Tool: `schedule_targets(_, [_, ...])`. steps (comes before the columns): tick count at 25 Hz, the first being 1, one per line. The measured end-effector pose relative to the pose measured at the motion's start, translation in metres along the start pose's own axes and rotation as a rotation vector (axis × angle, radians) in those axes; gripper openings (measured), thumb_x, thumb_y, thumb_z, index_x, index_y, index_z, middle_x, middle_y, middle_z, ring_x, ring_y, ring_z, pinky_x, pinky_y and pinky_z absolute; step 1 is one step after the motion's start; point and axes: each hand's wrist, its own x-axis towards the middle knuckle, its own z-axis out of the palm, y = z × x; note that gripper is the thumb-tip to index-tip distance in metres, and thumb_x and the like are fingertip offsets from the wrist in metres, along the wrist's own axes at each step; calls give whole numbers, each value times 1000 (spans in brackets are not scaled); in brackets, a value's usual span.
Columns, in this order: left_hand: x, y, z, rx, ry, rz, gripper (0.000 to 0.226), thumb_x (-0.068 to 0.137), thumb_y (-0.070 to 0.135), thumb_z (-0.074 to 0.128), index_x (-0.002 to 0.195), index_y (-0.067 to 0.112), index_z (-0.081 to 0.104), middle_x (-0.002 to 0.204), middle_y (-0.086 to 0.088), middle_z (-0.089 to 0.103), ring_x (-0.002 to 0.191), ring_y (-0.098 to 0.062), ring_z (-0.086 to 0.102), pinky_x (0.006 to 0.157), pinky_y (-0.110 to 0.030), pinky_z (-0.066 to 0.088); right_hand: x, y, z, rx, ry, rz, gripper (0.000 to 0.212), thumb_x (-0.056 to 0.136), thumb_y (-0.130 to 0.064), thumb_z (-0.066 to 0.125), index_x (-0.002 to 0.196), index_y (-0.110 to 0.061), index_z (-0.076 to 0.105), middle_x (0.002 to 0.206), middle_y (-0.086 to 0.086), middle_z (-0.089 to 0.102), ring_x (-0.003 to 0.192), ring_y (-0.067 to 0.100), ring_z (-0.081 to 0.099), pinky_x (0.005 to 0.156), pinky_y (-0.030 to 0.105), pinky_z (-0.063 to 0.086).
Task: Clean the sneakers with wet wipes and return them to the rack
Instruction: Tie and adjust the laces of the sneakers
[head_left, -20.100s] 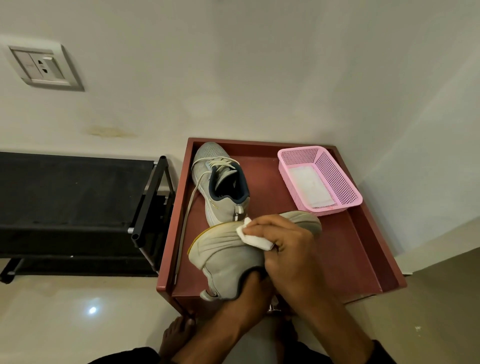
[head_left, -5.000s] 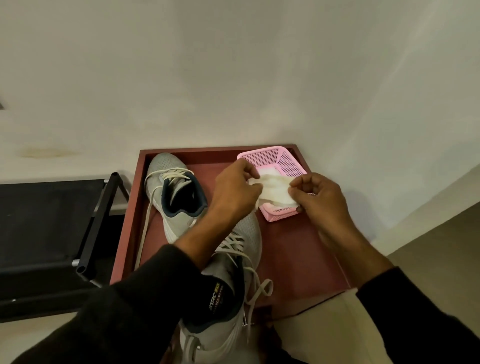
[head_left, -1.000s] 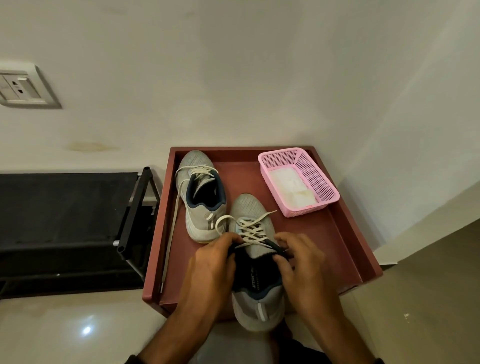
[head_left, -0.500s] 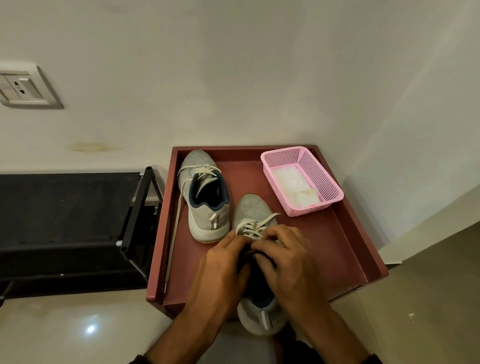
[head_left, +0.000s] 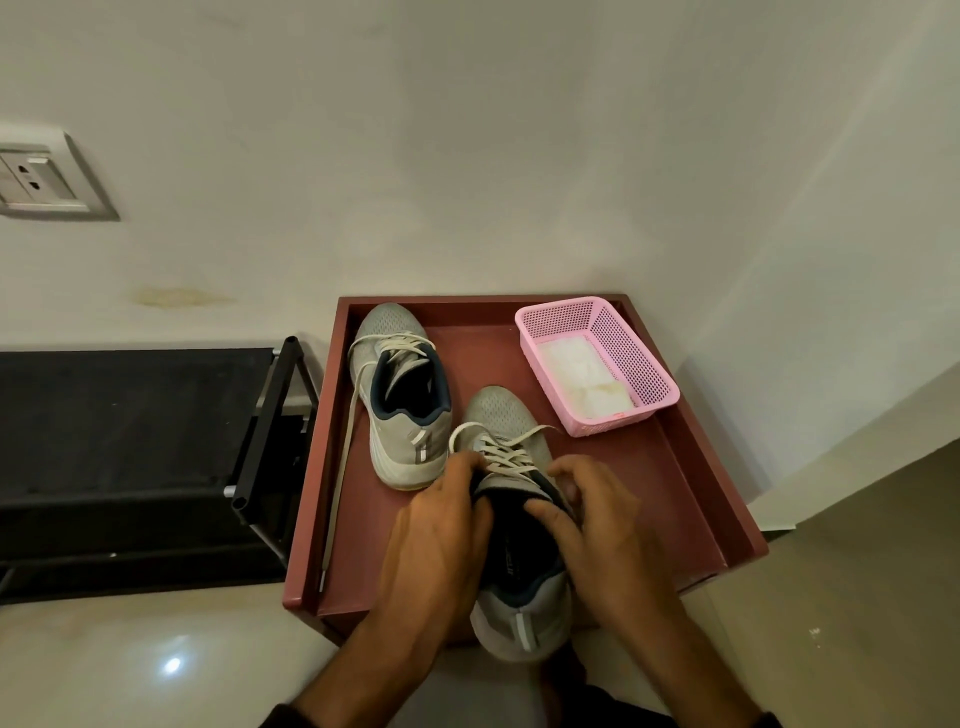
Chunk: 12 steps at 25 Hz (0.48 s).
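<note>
The near grey mesh sneaker with the navy lining (head_left: 511, 467) is gripped at its collar from both sides: left hand (head_left: 441, 540) and right hand (head_left: 602, 535) are curled round the opening. It's sat on the maroon wooden tray table (head_left: 691, 499), heel overhanging the front edge. The second grey sneaker (head_left: 400, 395) is parked just beside it, with the pink plastic mesh basket (head_left: 639, 364) of white wipes (head_left: 582, 369) at the back right.

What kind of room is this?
Probably a home entryway or room corner: a black shoe rack stands by a plain wall with a power socket, and sneakers sit on a low red table.
</note>
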Motion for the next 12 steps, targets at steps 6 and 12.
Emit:
schedule_targets(6, [2, 0, -2, -28, 44, -50, 36, 93, 23, 59, 128, 29, 51, 106, 12, 69, 86, 0, 63, 63, -3, 44, 5, 8, -33, 12, 24, 177, 19, 87, -29, 73, 70, -30, 65, 65, -6, 60, 64, 5, 57, 52, 16, 42])
schedule_targets(12, [3, -2, 1, -26, 90, -45, 38, 93, 25, 60, 130, 27, 52, 109, 10, 70, 92, -4, 66, 67, -6, 46, -3, -1, -10, 115, -156, 408, 55, 89, -66, 51, 52, -26, 58, 49, -5, 59, 52, 14, 61, 58, 40, 54])
